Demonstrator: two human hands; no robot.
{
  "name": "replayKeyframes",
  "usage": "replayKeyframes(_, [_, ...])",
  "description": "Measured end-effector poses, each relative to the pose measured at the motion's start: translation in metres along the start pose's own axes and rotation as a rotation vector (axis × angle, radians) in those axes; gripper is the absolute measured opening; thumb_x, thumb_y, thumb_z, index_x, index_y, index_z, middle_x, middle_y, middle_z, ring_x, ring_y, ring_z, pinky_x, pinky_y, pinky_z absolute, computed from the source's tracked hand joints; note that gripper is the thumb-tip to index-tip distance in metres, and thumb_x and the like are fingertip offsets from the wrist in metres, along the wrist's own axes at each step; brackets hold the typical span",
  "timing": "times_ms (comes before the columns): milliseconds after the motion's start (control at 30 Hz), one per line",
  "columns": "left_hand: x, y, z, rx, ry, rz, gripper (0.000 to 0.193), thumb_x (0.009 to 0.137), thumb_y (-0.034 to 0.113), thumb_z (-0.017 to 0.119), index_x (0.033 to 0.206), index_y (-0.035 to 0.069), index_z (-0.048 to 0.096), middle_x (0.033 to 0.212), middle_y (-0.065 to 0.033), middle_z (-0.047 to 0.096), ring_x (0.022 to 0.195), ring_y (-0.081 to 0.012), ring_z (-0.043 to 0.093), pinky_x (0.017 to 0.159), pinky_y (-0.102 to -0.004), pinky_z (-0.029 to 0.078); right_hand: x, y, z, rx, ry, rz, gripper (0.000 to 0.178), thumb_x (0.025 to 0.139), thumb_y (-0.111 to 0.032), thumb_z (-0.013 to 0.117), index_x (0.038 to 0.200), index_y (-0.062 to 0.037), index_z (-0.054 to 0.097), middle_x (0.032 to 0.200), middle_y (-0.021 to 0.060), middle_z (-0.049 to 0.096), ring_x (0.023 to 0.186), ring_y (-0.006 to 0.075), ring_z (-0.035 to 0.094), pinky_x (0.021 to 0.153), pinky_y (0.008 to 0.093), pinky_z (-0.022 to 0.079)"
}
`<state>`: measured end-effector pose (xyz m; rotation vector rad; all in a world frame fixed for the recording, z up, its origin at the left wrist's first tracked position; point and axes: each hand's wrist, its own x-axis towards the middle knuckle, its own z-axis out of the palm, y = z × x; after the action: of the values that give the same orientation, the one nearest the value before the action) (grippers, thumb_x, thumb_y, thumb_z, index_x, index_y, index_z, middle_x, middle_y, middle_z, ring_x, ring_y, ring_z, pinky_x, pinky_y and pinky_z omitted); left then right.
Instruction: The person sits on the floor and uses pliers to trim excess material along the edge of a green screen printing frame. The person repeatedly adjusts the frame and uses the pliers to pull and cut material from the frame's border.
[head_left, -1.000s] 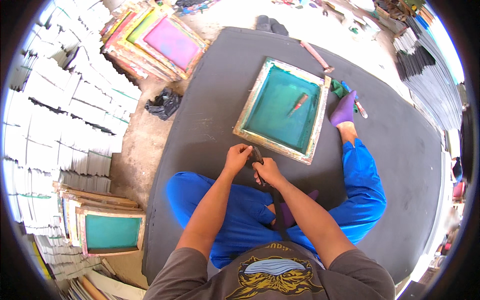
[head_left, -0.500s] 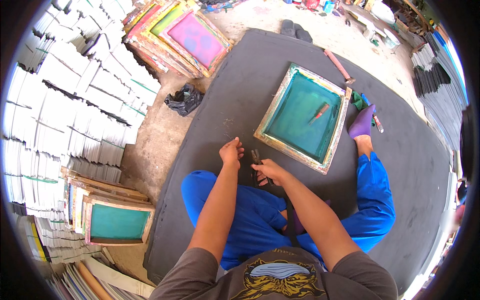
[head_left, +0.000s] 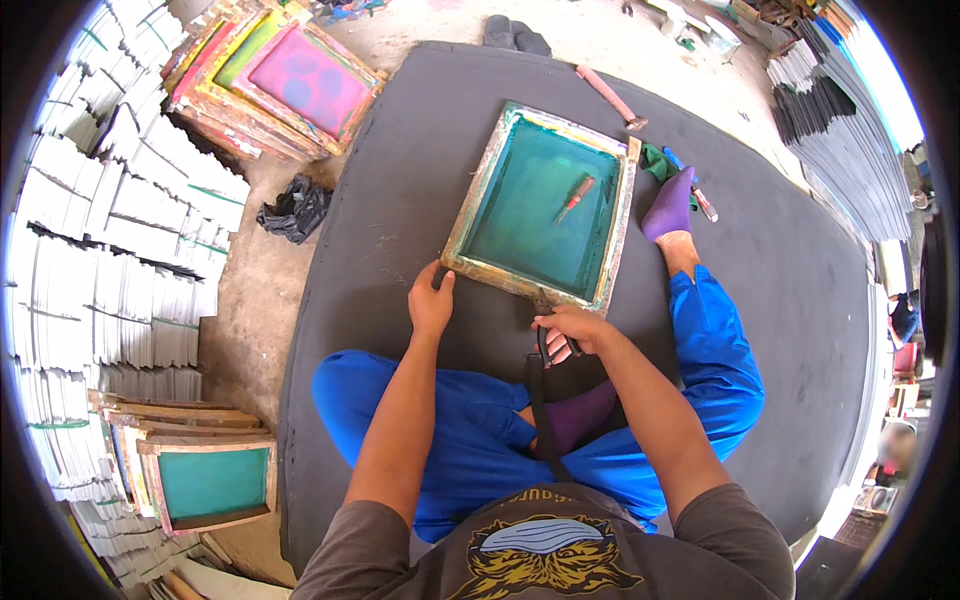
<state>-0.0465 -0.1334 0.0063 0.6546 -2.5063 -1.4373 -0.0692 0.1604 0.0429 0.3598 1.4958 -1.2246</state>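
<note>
Dark mat (head_left: 790,330): broad, flat; beneath the seated person and the work, same place as before.
Stacks of white sheets (head_left: 120,220): tall, tied, along the left side; unchanged.
Coloured frames (head_left: 315,90): leaning pile, pink mesh foremost, on the floor beyond the mat's far left; unchanged.
Green framed screen (head_left: 500,279): wooden, paint-stained; lying mesh-down or mesh-up, cannot tell, on the mat just in front of the hands. Half a second ago both hands were clear of it; now both are at its near side.
Green-meshed frame (head_left: 218,484): foremost of a smaller pile, lower left; unchanged.
Black plastic bag (head_left: 295,208): crumpled, on the floor between sheets and mat.
Left hand (head_left: 431,302): earlier curled in the air, short of the screen; now at its near left corner, thumb and forefinger a narrow space apart. Cannot tell whether they pinch the wood.
Right hand (head_left: 575,325): fingers wrapped round the pliers, as before, but moved up to the screen's near edge.
Hammer (head_left: 607,95): pinkish handle, on the mat beyond the screen; not moved.
Pliers (head_left: 544,345): dark, handles spread, head now at the near rim, formerly apart from it. Cannot tell whether the jaws bite.
Red-handled tool (head_left: 575,198): slim, lying within the screen's frame, as before.
</note>
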Motion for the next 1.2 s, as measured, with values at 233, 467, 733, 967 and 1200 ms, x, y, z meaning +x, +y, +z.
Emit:
replayKeyframes(233, [-0.001, -0.006, 0.006, -0.043, -0.052, 0.044, 0.047, 0.091, 0.020, 0.071, 0.134, 0.001, 0.063, 0.138, -0.0216, 0.061, 0.130, -0.0363, 0.057, 0.109, -0.0410, 0.045, 0.006, -0.002, -0.018, -0.028, -0.049, 0.043, 0.034, 0.101, -0.031, 0.057, 0.119, -0.0031, 0.062, 0.091, 0.0191, 0.073, 0.078, 0.0311, 0.074, 0.063, 0.0478, 0.062])
replayKeyframes(467, [0.001, -0.023, 0.016, -0.077, -0.015, 0.072, 0.047, 0.092, 0.019, 0.070, 0.134, 0.000, 0.062, 0.130, -0.0205, 0.066, 0.108, -0.0305, 0.063, 0.093, -0.0382, 0.049, 0.011, -0.006, -0.024, -0.107, -0.023, 0.064, 0.038, 0.097, -0.031, 0.060, 0.119, -0.0003, 0.061, 0.089, 0.0206, 0.072, 0.075, 0.0323, 0.072, 0.062, 0.0514, 0.062])
replayKeyframes(733, [0.002, -0.019, 0.018, -0.127, -0.017, -0.023, 0.045, 0.091, 0.018, 0.070, 0.131, -0.001, 0.065, 0.133, -0.0215, 0.065, 0.126, -0.0363, 0.061, 0.106, -0.0404, 0.047, -0.001, -0.013, -0.019, -0.332, 0.094, -0.022, 0.022, 0.083, -0.014, 0.071, 0.098, 0.0000, 0.062, 0.075, 0.0150, 0.068, 0.055, 0.0245, 0.065, 0.043, 0.0422, 0.054])
replayKeyframes(967, [0.002, -0.019, 0.019, -0.130, 0.008, -0.033, 0.044, 0.090, 0.017, 0.070, 0.130, -0.001, 0.065, 0.133, -0.0213, 0.065, 0.127, -0.0352, 0.061, 0.107, -0.0403, 0.047, 0.016, 0.018, 0.034, -0.296, 0.497, -0.216, 0.011, 0.073, -0.007, 0.068, 0.078, 0.0001, 0.061, 0.061, 0.0106, 0.064, 0.053, 0.0226, 0.065, 0.047, 0.0405, 0.052])
replayKeyframes(1200, [0.003, -0.031, 0.020, -0.013, 0.022, 0.044, 0.045, 0.092, 0.015, 0.069, 0.134, 0.001, 0.063, 0.130, -0.0172, 0.068, 0.089, -0.0237, 0.067, 0.079, -0.0339, 0.054, 0.036, 0.040, 0.051, -0.331, 0.750, -0.270, 0.014, 0.078, -0.013, 0.066, 0.085, -0.0016, 0.064, 0.074, 0.0183, 0.070, 0.064, 0.0338, 0.071, 0.058, 0.0460, 0.056])
